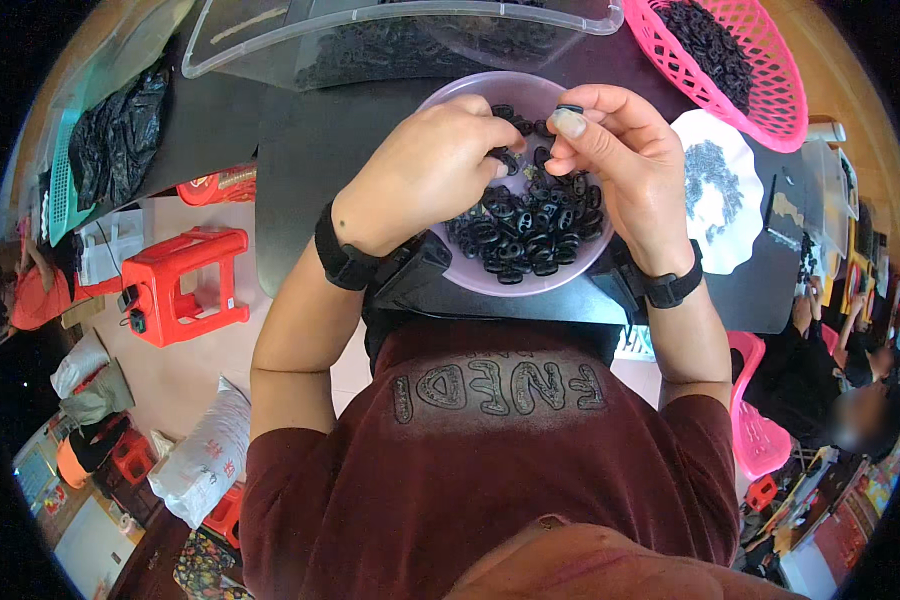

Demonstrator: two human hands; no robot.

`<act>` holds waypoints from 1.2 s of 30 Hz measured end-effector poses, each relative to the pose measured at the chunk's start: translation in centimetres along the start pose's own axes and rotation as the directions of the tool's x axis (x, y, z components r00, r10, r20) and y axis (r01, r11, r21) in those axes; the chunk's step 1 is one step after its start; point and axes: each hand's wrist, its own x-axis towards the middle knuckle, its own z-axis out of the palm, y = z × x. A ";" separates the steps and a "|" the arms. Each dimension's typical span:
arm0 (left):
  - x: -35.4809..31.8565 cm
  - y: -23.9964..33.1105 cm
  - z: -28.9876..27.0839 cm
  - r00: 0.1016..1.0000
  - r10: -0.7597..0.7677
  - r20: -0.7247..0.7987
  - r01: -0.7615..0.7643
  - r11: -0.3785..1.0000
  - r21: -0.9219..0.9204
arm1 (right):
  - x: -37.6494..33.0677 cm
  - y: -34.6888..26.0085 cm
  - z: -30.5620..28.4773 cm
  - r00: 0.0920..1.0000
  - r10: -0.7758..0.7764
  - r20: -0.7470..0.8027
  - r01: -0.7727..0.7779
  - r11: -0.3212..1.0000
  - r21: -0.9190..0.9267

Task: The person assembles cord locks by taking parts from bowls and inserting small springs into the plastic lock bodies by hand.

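Note:
A round pale-purple bowl stands on the dark table in front of me. In it lie many glossy black oval plastic pieces, some showing holes. Over the bowl's left side my left hand is closed, its fingertips around one black oval piece. My right hand is raised above the bowl's right side. Between its thumb and index finger it pinches a small black piece, mostly hidden by the thumb. Both wrists wear black bands.
Behind the bowl stands a clear plastic bin with black parts. A pink basket of black pieces is at the far right, with a white scalloped dish of small dark bits nearer. A red stool stands left. Other people are at the right.

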 end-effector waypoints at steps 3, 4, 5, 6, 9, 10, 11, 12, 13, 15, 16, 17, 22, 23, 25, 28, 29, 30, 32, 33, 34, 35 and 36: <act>0.2 -0.1 0.2 0.999 -0.027 0.019 0.026 0.999 0.044 | 0.2 -0.1 0.0 1.000 0.016 -0.020 -0.016 1.000 0.022; 0.4 -0.1 0.2 0.999 -0.036 0.030 0.035 0.998 0.055 | 0.3 -0.2 0.0 1.000 0.013 -0.020 -0.013 1.000 0.023; 0.2 -0.1 0.0 0.998 -0.054 0.039 0.051 0.996 0.072 | 0.4 -0.2 0.1 1.000 0.020 -0.016 -0.020 1.000 0.006; 0.2 0.0 -0.1 0.997 -0.062 0.035 0.059 0.995 0.083 | 0.5 -0.2 0.3 1.000 0.024 -0.009 -0.025 1.000 -0.010; -0.3 -0.1 -0.3 1.000 -0.027 -0.001 0.027 0.995 0.097 | 0.7 -0.1 0.4 0.999 0.039 -0.021 -0.040 0.998 -0.042; -0.2 -0.2 0.0 1.000 -0.008 0.000 0.008 0.996 0.088 | 0.5 -0.3 0.6 0.998 0.024 -0.061 -0.028 0.997 -0.070; -0.3 -0.6 0.4 1.000 0.012 -0.019 -0.010 0.998 0.069 | 0.5 -0.1 0.4 0.997 0.033 -0.070 -0.039 0.996 -0.085; -0.2 -0.7 0.7 0.999 0.018 -0.041 -0.017 1.000 0.013 | 0.3 0.0 0.2 0.997 0.021 -0.074 -0.028 0.995 -0.097; -0.2 -0.8 1.3 0.998 0.047 -0.033 -0.046 0.999 0.020 | 0.1 0.2 -0.2 0.999 0.006 -0.051 -0.010 0.997 -0.077; -0.2 -0.5 1.1 0.997 0.072 0.005 -0.073 0.997 0.033 | -0.1 0.5 -0.3 0.996 0.028 -0.082 -0.034 0.996 -0.078; -0.1 0.2 0.6 0.999 0.035 -0.001 -0.035 0.999 0.003 | -0.2 0.4 -0.1 0.996 0.012 -0.083 -0.020 0.996 -0.088; -0.4 0.5 0.7 0.998 0.003 -0.063 -0.006 0.999 -0.041 | -0.2 0.6 0.1 0.998 0.027 -0.059 -0.029 0.998 -0.047; 0.7 0.9 0.6 0.974 -0.066 -0.216 0.034 0.988 -0.148 | -0.3 0.7 -1.3 0.996 0.034 -0.086 -0.041 0.996 -0.077; 1.1 0.8 1.1 0.957 -0.071 -0.283 0.012 0.978 -0.207 | -0.1 0.9 -1.8 0.998 0.014 -0.053 -0.017 0.998 -0.061; 1.2 0.9 1.5 0.936 -0.128 -0.329 0.023 0.952 -0.305 | 0.1 1.2 -1.7 0.999 -0.002 -0.036 0.001 0.999 -0.044; 1.3 1.2 0.8 0.943 -0.155 -0.296 0.066 0.955 -0.290 | 0.5 1.4 -2.6 0.999 -0.049 -0.013 0.049 0.998 -0.044; 1.2 1.8 0.1 0.957 -0.231 -0.176 0.125 0.873 -0.471 | 0.8 1.5 -3.0 0.999 -0.052 0.000 0.052 0.998 -0.038; 1.1 2.1 -0.3 0.959 -0.279 -0.042 0.192 0.754 -0.628 | 0.9 1.6 -3.4 0.999 -0.053 0.013 0.053 0.999 -0.006; 1.3 2.0 0.0 0.963 -0.265 -0.055 0.160 0.722 -0.673 | 1.0 1.7 -3.4 0.998 -0.059 0.021 0.058 0.998 0.026; 1.4 2.0 0.1 0.969 -0.243 -0.038 0.141 0.676 -0.723 | 0.9 1.6 -3.3 0.998 -0.068 0.010 0.068 0.997 0.024; 1.4 1.9 0.2 0.976 -0.217 -0.020 0.122 0.624 -0.772 | 0.8 1.6 -3.2 0.997 -0.077 -0.004 0.077 0.997 0.021; 1.4 1.8 0.4 0.978 -0.206 -0.014 0.120 0.623 -0.773 | 0.8 1.6 -3.1 0.997 -0.081 -0.015 0.082 0.996 0.018; 1.4 1.6 0.5 0.978 -0.210 -0.006 0.117 0.568 -0.814 | 0.8 1.6 -3.0 0.997 -0.078 -0.006 0.078 0.997 0.016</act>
